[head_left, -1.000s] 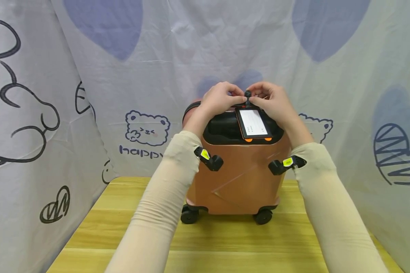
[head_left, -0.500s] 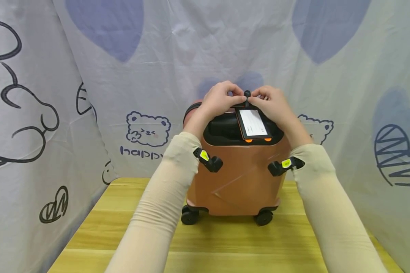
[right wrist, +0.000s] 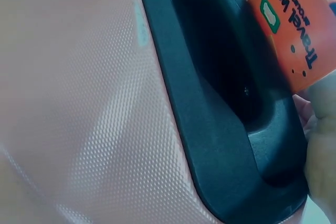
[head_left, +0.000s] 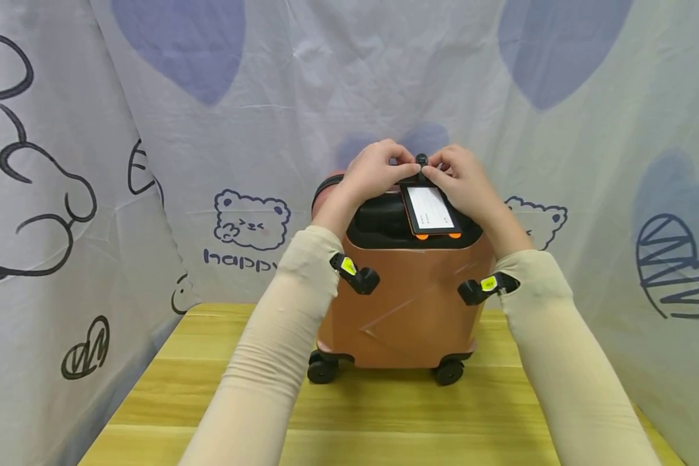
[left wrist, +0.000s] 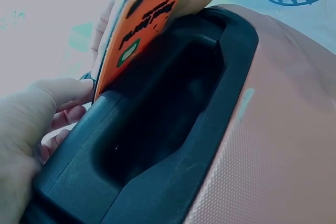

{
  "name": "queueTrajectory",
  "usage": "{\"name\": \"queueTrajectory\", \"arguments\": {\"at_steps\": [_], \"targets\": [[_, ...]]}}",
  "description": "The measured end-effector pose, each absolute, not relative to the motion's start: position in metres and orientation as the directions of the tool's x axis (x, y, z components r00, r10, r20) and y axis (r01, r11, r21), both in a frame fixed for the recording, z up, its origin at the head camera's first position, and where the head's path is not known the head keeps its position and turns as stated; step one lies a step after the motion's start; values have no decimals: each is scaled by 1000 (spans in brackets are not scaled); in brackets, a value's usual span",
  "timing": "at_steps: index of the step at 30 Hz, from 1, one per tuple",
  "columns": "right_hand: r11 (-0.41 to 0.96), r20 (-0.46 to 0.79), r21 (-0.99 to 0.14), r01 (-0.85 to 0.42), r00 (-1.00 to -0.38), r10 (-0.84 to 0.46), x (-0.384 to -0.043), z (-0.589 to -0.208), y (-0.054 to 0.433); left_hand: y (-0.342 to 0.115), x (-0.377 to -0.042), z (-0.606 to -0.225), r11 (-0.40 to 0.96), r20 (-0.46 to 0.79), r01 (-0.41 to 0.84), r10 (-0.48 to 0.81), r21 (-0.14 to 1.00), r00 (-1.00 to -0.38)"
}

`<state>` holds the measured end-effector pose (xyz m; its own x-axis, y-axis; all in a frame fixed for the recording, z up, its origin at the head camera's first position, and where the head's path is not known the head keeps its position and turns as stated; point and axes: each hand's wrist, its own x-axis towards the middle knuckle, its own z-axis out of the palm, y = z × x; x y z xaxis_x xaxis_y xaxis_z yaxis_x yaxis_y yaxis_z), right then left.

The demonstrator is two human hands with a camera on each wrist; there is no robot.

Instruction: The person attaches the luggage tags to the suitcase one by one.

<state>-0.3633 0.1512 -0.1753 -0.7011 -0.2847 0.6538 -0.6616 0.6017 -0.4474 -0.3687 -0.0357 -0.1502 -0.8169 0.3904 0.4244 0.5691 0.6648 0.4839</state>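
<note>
An upright pink-orange suitcase (head_left: 408,304) has a black handle recess (head_left: 378,220) on top. A luggage tag (head_left: 431,210) with a white card face leans over that recess. Its black strap (head_left: 422,159) stands up in a loop above the handle. My left hand (head_left: 378,169) pinches the strap from the left, thumb and fingertips together. From the other side my right hand (head_left: 461,180) pinches it too, close to the left fingertips. Both wrist views show the tag's orange printed back (left wrist: 142,35). The strap's fastening is hidden behind fingers.
The suitcase stands on black wheels (head_left: 448,371) on a wood-grain table (head_left: 349,421). White cloth (head_left: 338,77) with cartoon drawings hangs behind and at both sides. Small black wrist cameras (head_left: 364,280) sit close to the suitcase front.
My right hand and its thumb have shifted slightly at the strap. The tag's lower edge has risen a little. The left hand and the suitcase stay nearly where they were.
</note>
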Motion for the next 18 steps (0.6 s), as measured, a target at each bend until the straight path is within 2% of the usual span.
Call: {"name": "queueTrajectory", "arguments": {"at_steps": [8, 15, 18], "targets": [[618, 618, -440, -651, -719, -318, -363, -173, 152, -35, -368, -150, 658, 442, 591, 405, 467, -800], [571, 639, -483, -663, -713, -288, -362, -173, 153, -33, -368, -150, 633, 450, 601, 408, 487, -794], [590, 635, -474, -654, -718, -286, -361, -173, 154, -33, -367, -151, 632, 450, 600, 406, 490, -795]]}}
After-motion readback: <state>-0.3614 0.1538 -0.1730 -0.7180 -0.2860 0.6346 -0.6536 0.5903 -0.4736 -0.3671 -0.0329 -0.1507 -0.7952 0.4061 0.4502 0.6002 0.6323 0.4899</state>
